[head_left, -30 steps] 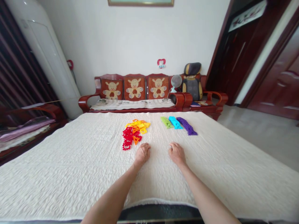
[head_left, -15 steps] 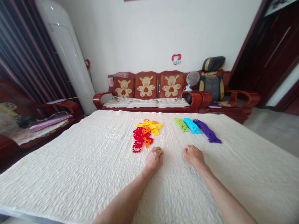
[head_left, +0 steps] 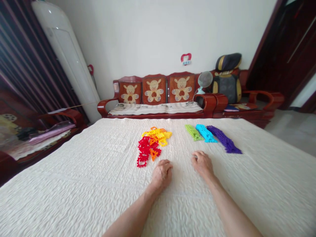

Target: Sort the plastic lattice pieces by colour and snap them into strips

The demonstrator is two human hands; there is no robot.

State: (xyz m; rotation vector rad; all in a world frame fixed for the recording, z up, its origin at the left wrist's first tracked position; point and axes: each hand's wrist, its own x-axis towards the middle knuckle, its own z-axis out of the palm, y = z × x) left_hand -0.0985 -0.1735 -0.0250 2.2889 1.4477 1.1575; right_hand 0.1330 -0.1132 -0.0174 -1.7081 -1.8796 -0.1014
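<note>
The left hand (head_left: pixel 161 175) lies empty, loosely curled, just beside red interlocking plastic links (head_left: pixel 144 151); the right hand (head_left: pixel 202 165) lies empty too, nearest a cyan plastic strip (head_left: pixel 206 133).

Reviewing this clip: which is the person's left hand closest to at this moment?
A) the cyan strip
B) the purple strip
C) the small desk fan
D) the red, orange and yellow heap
D: the left hand rests empty on the quilted white cover, just in front of the heap of red, orange and yellow plastic pieces.

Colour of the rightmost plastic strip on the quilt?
Purple. The plastic link strip shows best in the head view.
</note>
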